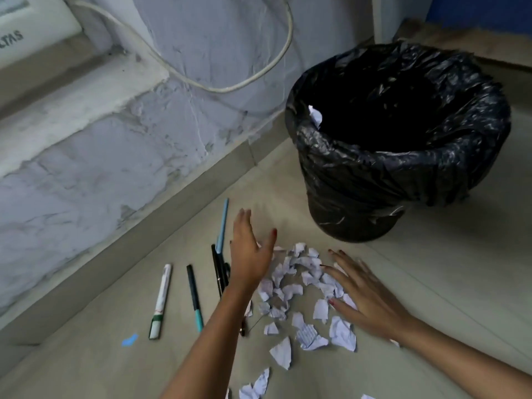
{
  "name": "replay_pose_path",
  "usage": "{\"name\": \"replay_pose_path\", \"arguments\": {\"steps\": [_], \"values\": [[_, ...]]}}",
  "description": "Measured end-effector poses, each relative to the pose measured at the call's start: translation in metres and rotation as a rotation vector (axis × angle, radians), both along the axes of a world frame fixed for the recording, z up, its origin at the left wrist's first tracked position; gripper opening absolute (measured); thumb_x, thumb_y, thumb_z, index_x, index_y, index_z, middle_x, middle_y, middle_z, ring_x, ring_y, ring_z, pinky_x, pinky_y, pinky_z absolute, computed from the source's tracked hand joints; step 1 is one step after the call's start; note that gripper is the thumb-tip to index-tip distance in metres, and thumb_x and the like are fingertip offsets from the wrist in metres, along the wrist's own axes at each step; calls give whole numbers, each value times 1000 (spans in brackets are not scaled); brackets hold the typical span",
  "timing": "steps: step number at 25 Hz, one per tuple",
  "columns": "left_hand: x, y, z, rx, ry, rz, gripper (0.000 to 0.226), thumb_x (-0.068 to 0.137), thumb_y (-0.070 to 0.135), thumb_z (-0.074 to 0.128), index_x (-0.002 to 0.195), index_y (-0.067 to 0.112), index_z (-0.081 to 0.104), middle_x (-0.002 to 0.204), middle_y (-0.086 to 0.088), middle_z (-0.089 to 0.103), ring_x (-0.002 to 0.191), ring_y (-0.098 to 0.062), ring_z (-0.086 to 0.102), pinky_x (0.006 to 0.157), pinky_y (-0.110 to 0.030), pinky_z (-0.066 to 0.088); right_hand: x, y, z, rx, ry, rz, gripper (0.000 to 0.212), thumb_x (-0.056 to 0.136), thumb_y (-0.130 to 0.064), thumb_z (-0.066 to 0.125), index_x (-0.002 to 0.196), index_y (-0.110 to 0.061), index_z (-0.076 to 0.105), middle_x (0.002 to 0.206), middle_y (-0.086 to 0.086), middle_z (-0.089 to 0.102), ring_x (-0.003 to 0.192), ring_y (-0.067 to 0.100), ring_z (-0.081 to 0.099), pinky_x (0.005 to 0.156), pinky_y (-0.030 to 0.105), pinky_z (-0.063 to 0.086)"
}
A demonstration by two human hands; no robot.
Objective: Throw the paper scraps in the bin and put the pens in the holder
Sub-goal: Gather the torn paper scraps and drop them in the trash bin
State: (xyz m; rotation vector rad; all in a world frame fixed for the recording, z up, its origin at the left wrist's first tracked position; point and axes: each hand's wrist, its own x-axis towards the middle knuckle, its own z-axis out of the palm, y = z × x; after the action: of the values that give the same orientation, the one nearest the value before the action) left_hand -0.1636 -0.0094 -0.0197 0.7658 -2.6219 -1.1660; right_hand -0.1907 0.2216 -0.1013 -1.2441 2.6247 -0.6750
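Both hands, left (250, 254) and right (365, 295), each grip spread flat, bracket the paper scraps (299, 286) between them, seemingly to herd them together. The bin (403, 168) stands just beyond the fingertips, and the pens (191, 295) lie outside the left hand.

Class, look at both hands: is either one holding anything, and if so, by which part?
Nothing is held. The left hand and right hand are open, fingers spread, on either side of the paper scraps.

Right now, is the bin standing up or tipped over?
Standing up: the bin sits on its base on the floor, its open mouth facing upward.
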Motion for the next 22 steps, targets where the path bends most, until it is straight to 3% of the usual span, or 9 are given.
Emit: {"name": "replay_pose_path", "arguments": {"steps": [2, 4, 8, 11, 13, 15, 17, 19, 22], "values": [[20, -8, -47, -96, -320, -210, 69, 91, 51, 37, 144, 17, 8, 157, -7, 2, 143, -27, -3, 115, -52, 2, -4, -25, -5, -2, 27, 61, 53, 92, -56, 20, 140, -33, 18, 155, 1, 13, 142, 14, 4, 115, 29, 4], [32, 1, -65, -227, -327, -358, 75, 83, 65, 16, 145, 22, 6, 156, -2, -2, 141, -23, -13, 113, -45, -7, -17, -50, -4, -66, -33, 46, 52, 92, -49, 29, 139, -29, 24, 155, 7, 15, 141, 19, 13, 114, 30, 14], [68, 44, -57, -91, -110, -383, 59, 86, 52, 24, 135, 23, 38, 147, -2, 38, 138, -14, 22, 113, -40, 11, -41, -89, -5, -165, -176, 136, 51, 88, -42, 33, 135, -21, 39, 148, 7, 35, 137, 18, 27, 113, 37, 24], [105, 64, -44, 137, 42, -343, 28, 86, 36, 43, 98, 20, 64, 104, -4, 71, 97, -13, 60, 91, -35, 44, -26, -101, -5, -138, -204, 253, 49, 91, -45, 29, 127, -19, 50, 143, 0, 45, 136, 14, 29, 112, 41, 23], [119, 65, -34, 210, 202, -192, 23, 83, 27, 50, 79, 12, 67, 79, -5, 71, 75, -15, 62, 68, -29, 51, 1, -95, -3, -156, -229, 340, 55, 94, -53, 23, 121, -18, 56, 140, -1, 48, 135, 13, 30, 112, 33, 18], [129, 51, -25, 204, 336, 48, 25, 81, 22, 47, 73, 9, 66, 71, -1, 68, 69, -11, 61, 62, -21, 48, 29, -80, 4, -185, -321, 404, 55, 94, -52, 24, 121, -17, 58, 134, 0, 54, 132, 9, 33, 111, 19, 14], [139, 26, -27, 135, 348, 298, 25, 82, 25, 44, 86, 13, 65, 83, 3, 66, 79, -7, 60, 68, -17, 45, 39, -70, 12, -216, -375, 407, 42, 92, -42, 40, 113, -15, 62, 119, 6, 65, 121, 7, 43, 104, 11, 24], [148, 2, -37, 47, 187, 441, 33, 84, 30, 44, 110, 16, 58, 108, -1, 62, 104, -11, 55, 89, -21, 43, 35, -78, 18, -268, -291, 377, 35, 89, -34, 44, 106, -12, 65, 107, 9, 69, 111, 11, 51, 97, 20, 40], [150, -4, -61, -161, -171, 212, 67, 81, 49, 26, 135, 11, 37, 146, -12, 37, 137, -33, 25, 110, -53, 22, 27, -111, 24, -37, -193, 450, 57, 85, -48, 32, 128, -15, 49, 139, 7, 49, 135, 21, 32, 113, 37, 24]]}}
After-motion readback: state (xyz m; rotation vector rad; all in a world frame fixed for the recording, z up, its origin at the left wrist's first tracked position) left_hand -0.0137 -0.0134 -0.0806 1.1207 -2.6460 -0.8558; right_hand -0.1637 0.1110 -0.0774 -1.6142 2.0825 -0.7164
